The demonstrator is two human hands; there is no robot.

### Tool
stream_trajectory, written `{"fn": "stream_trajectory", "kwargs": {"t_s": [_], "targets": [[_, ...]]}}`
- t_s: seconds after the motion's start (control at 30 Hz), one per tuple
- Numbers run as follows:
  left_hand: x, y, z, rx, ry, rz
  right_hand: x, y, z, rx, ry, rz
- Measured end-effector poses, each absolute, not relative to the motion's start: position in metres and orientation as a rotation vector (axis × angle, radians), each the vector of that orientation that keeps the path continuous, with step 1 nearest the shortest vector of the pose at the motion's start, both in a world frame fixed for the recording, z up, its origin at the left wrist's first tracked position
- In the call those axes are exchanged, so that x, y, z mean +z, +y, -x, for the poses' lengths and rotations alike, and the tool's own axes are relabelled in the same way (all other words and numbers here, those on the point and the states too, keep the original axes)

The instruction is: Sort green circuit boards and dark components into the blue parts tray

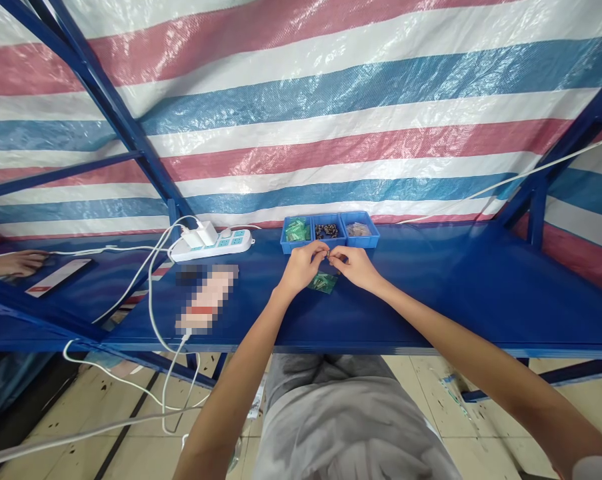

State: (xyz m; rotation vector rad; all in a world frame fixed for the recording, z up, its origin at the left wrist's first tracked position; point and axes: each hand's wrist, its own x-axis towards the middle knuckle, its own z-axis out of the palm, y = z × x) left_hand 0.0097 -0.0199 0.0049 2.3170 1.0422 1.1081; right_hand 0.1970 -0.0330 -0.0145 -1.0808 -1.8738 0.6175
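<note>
My left hand and my right hand meet fingertip to fingertip over the blue table. Both are closed in a pinch around something tiny, which the fingers mostly hide. Just below them, a green packet lies flat on the table, with small pieces showing in or on it. Behind my hands stand three blue trays side by side: the left tray holds green packets, the middle one small dark and brassy parts, the right one clear or pale little pieces.
A white power strip with plugged-in chargers sits to the left, its cables trailing over the table edge. Near it lies a blurred-out phone-like object on a cable. Farther left are another person's hand and a phone. Striped sheeting hangs behind.
</note>
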Motion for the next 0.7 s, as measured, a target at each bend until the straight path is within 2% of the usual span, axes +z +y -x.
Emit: {"fn": "stream_trajectory", "kwargs": {"t_s": [0.7], "targets": [[0.003,-0.0185,-0.0111,1.123,1.016,-2.374,-0.0125,-0.0325,-0.1991,0.464,-1.82,1.081]]}}
